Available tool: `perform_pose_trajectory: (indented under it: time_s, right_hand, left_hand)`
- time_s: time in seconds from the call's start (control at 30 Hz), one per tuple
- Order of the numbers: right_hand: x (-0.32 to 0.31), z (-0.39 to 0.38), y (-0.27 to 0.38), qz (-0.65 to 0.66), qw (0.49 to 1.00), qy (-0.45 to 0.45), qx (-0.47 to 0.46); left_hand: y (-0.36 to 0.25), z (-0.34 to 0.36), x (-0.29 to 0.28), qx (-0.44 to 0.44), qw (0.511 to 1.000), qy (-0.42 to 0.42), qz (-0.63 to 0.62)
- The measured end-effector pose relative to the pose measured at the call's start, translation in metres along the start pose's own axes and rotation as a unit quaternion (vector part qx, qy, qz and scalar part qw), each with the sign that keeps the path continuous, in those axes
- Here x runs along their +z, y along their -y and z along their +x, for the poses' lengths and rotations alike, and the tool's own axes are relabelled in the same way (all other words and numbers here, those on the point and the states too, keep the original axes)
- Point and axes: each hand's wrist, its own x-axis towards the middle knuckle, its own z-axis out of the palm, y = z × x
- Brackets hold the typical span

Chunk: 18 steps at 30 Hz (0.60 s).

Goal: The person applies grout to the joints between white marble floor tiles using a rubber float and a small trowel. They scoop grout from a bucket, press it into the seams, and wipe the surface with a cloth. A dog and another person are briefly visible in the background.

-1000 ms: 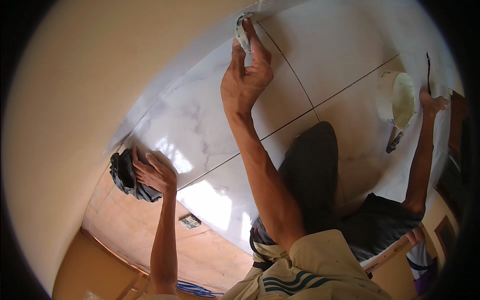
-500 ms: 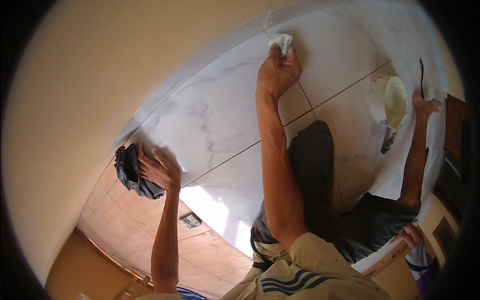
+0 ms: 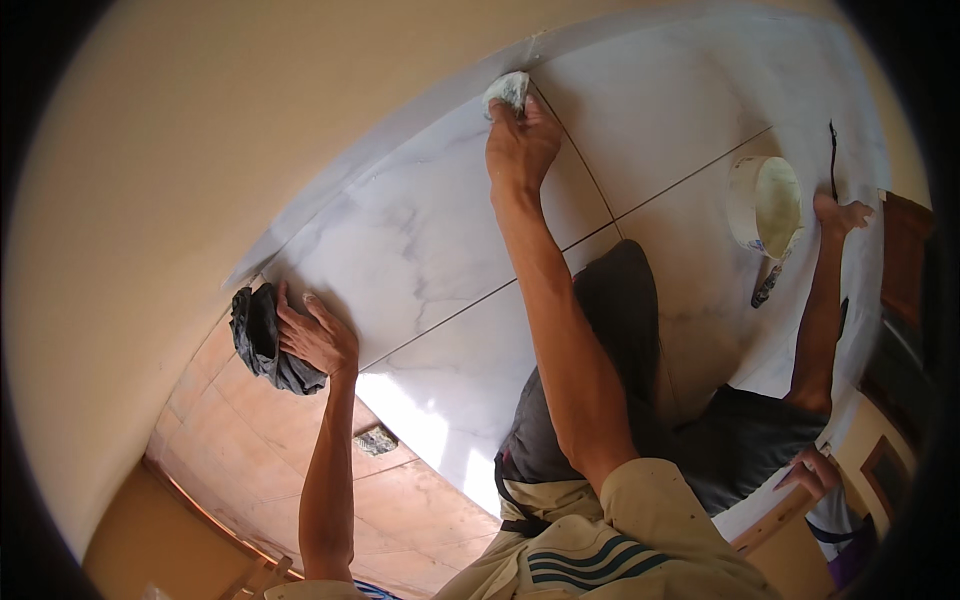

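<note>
My right hand (image 3: 522, 150) pinches a crumpled whitish wad (image 3: 508, 90), cloth or plastic, and presses it to the marbled white floor tile (image 3: 400, 230) by the strip along the wall's foot. A dark joint line runs just right of that hand. My left hand (image 3: 318, 335) lies flat near the tile's left edge, fingers spread. Against its fingers sits a crumpled black bag or cloth (image 3: 262, 335); part of it passes below the hand, and I cannot tell whether the hand rests on it.
A white tub (image 3: 765, 205) stands on the tiles at the right, with a dark-handled tool (image 3: 768, 285) beside it. My bare foot (image 3: 840, 213) is farther right. A small patterned block (image 3: 376, 440) lies on the reddish floor (image 3: 260, 430). Another person's hand (image 3: 815, 472) shows at lower right.
My right hand has slid left along the wall's foot with the whitish wad, past the joint line. The left hand stays in place. The view has shifted slightly.
</note>
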Motion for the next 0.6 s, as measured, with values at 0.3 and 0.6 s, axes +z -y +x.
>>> perform_pose_trajectory:
  time_s: [0.3, 0.6]
  right_hand:
    - [-0.005, 0.052, 0.004, -0.239, 0.944, -0.117, -0.194]
    - [-0.029, 0.046, 0.024, -0.105, 0.981, -0.090, -0.136]
  left_hand:
    - [-0.015, 0.002, -0.001, -0.010, 1.000, 0.005, -0.010]
    - [-0.004, 0.001, -0.003, -0.023, 1.000, 0.010, -0.003]
